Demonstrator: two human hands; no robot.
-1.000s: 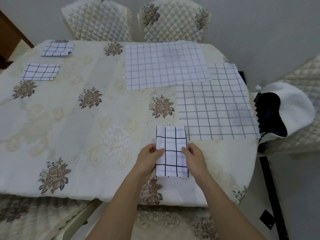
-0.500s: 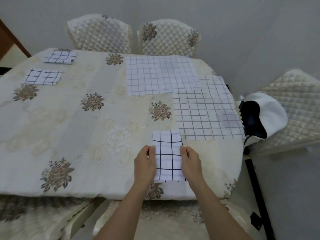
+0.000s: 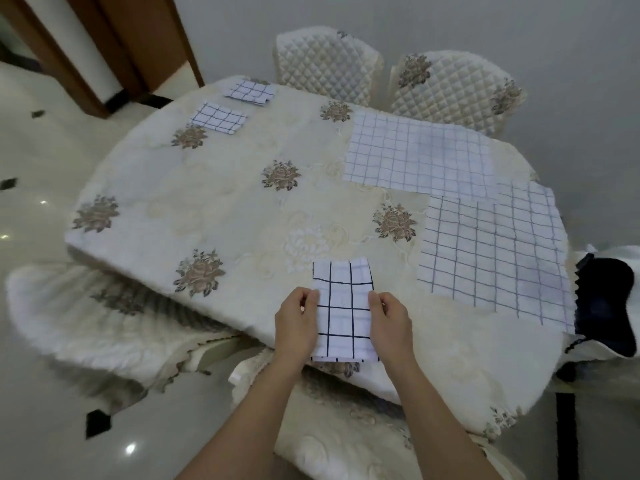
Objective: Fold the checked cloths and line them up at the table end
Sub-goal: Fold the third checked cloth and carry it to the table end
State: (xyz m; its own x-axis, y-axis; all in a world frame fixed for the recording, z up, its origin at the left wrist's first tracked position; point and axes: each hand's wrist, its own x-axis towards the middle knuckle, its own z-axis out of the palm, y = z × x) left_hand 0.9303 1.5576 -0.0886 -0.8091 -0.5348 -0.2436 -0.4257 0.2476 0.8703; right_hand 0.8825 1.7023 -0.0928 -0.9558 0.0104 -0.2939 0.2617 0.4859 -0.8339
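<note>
A folded white cloth with dark checks [image 3: 343, 310] lies near the front edge of the table [image 3: 214, 216]. My left hand [image 3: 297, 320] pinches its left edge and my right hand [image 3: 390, 323] pinches its right edge. Two folded checked cloths [image 3: 219, 117] [image 3: 251, 92] lie side by side at the far left end of the table. Two unfolded checked cloths are spread flat on the right: one at the back [image 3: 419, 154], the other nearer [image 3: 491, 247], partly under the first.
The table wears a cream floral tablecloth. Two quilted chairs [image 3: 329, 64] [image 3: 453, 88] stand behind it, and another chair [image 3: 86, 313] is at the front left. A white and dark garment [image 3: 604, 306] hangs at the right edge. A glossy tiled floor lies on the left.
The view has swung left and tilted, so the table's left end and the floor show. Both hands stay on the sides of the folded cloth, which sits nearer the front edge.
</note>
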